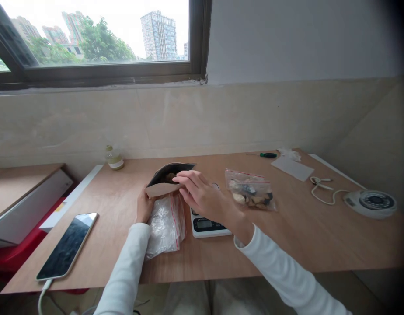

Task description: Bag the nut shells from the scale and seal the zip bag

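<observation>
Under the window, a wooden desk (303,236) carries a small digital scale (207,225), partly covered by the right hand (202,194). That hand pinches the brown flap of a dark pouch (169,174) between fingertips, while the left hand (143,208) grips the pouch from behind, its fingers mostly hidden. An empty plastic bag (164,223) lies just below the pouch; the contents inside the pouch are hard to make out.

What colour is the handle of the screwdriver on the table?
Green, with a black end; the screwdriver shows in the head view.
</observation>
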Demonstrator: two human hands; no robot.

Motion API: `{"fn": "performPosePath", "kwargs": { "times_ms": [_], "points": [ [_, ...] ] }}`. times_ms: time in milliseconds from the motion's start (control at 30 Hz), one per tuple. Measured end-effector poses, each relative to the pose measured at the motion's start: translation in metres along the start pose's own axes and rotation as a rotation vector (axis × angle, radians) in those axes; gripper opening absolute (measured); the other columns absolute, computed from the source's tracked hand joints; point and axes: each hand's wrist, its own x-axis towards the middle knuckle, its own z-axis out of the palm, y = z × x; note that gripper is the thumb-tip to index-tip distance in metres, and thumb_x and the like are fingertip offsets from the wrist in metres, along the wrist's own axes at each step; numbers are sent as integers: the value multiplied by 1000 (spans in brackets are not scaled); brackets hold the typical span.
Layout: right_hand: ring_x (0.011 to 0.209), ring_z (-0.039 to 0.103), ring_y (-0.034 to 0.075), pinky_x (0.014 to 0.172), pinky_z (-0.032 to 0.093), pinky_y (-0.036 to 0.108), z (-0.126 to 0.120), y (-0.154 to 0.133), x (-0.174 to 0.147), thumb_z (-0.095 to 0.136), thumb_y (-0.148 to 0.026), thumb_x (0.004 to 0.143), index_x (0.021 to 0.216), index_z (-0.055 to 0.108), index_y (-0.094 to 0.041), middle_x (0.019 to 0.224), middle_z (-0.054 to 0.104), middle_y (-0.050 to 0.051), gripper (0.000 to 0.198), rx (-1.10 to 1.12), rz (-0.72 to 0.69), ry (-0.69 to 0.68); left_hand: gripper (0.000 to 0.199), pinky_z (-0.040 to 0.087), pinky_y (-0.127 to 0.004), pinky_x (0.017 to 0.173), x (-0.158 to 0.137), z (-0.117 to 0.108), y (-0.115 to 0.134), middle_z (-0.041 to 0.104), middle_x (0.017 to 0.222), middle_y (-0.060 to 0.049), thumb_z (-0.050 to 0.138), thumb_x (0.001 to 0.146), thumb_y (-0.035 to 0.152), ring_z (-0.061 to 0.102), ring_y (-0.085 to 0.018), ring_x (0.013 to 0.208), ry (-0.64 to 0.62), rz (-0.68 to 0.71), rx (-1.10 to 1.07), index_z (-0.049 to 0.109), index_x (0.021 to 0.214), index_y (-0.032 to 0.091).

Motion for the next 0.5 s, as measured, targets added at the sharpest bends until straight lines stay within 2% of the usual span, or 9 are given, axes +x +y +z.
{"fn": "performPosePath", "kwargs": {
  "times_ms": [67, 167, 233, 333, 400, 500],
  "points": [
    [117, 53, 23, 102, 45, 40, 9, 1, 2, 34, -17, 99, 122, 53, -12, 120, 61, 14, 31, -83, -19, -75, 37, 50, -36, 79, -2, -1, 4, 71, 97, -8, 66, 67, 34, 65, -27, 92, -6, 23, -9, 64, 99, 16],
    [100, 61, 23, 92, 49, 38, 15, 3, -2, 33, -17, 100, 106, 63, -12, 101, 68, 12, 31, -126, 1, -218, 36, 50, -35, 82, -6, -2, 12, 70, 100, -7, 63, 70, 33, 65, -25, 93, -15, 65, -30, 63, 103, 18],
    [91, 65, 22, 84, 52, 35, 15, 1, -5, 34, -17, 100, 100, 64, -13, 93, 70, 10, 30, -119, 72, -319, 36, 49, -34, 84, -8, -2, 18, 69, 101, -5, 62, 70, 32, 64, -23, 94, -21, 91, -43, 62, 103, 19],
    [85, 68, 22, 75, 53, 32, 16, -2, -4, 40, -10, 96, 106, 63, -13, 96, 72, 12, 25, -167, 189, -465, 34, 48, -33, 83, -11, -1, 26, 69, 97, -4, 63, 68, 30, 63, -22, 92, -22, 112, -52, 60, 101, 19],
    [87, 69, 23, 76, 53, 32, 22, -3, 0, 43, -1, 90, 111, 62, -12, 102, 71, 14, 30, -218, 225, -502, 32, 48, -33, 82, -12, 0, 30, 68, 96, -4, 62, 69, 29, 63, -21, 90, -16, 119, -50, 60, 100, 19],
    [98, 66, 22, 85, 52, 33, 36, -2, 11, 47, -1, 89, 115, 62, -15, 113, 68, 15, 33, -202, 205, -428, 31, 47, -33, 83, -12, 1, 30, 68, 95, -4, 62, 69, 27, 62, -22, 91, -12, 128, -46, 61, 99, 20]
  ]
}}
